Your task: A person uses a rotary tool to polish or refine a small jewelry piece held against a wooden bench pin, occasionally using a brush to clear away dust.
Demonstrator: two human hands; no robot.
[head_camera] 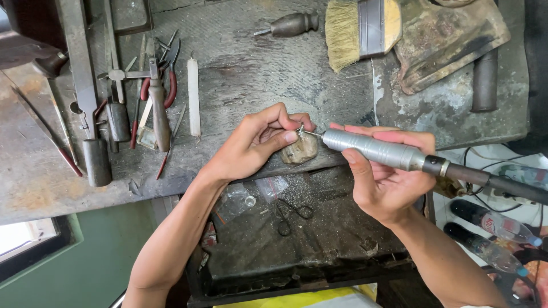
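The left hand [260, 142] pinches a small metal ring [300, 129] between thumb and fingertips, over the worn bench peg [299, 150] at the workbench [257, 74] edge. The right hand [388, 177] is wrapped around a silver rotary handpiece [377, 149] — its fine bit touches the ring (details too small to tell). Pliers [162, 85] and a brush [359, 28] lie well apart — further back.

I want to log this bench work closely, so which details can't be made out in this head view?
- The small metal piece pinched by the left hand: too small, and fingertips cover most of it.
- The rotary handpiece in the right hand: its bit is too thin to tell, and its cable runs off the right edge.
- The worn block under the piece: partly hidden by the left fingers.
- The brush: cut by the top edge.
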